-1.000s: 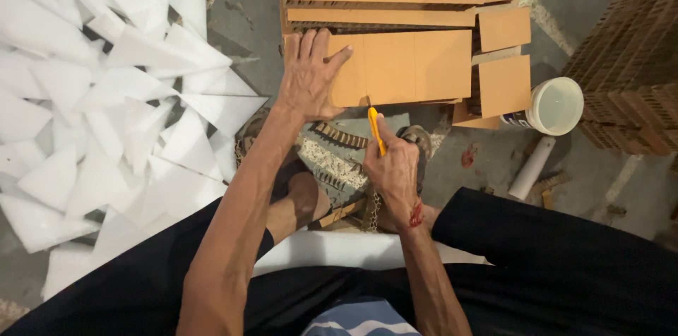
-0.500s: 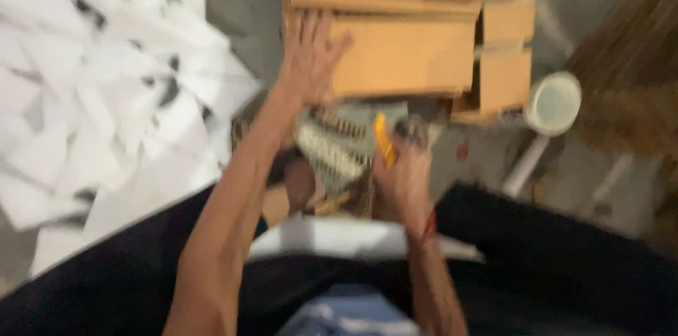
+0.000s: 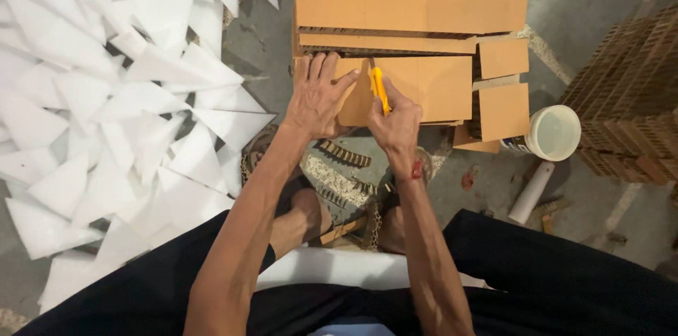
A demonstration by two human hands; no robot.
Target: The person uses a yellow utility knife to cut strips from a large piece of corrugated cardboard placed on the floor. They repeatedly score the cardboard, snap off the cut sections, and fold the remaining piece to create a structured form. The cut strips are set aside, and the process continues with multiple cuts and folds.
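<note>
Left hand [image 3: 318, 99] spread flat on brown cardboard sheet [image 3: 424, 85], right hand [image 3: 395, 124] just beside it grasping yellow utility knife [image 3: 380, 89], blade end on the sheet, white foam triangles [image 3: 113, 110] far left

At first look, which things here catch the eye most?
In the centre, the right hand holds a yellow utility knife against a brown cardboard panel, while the left hand presses that panel flat. A big heap of white foam triangles fills the left side.
</note>
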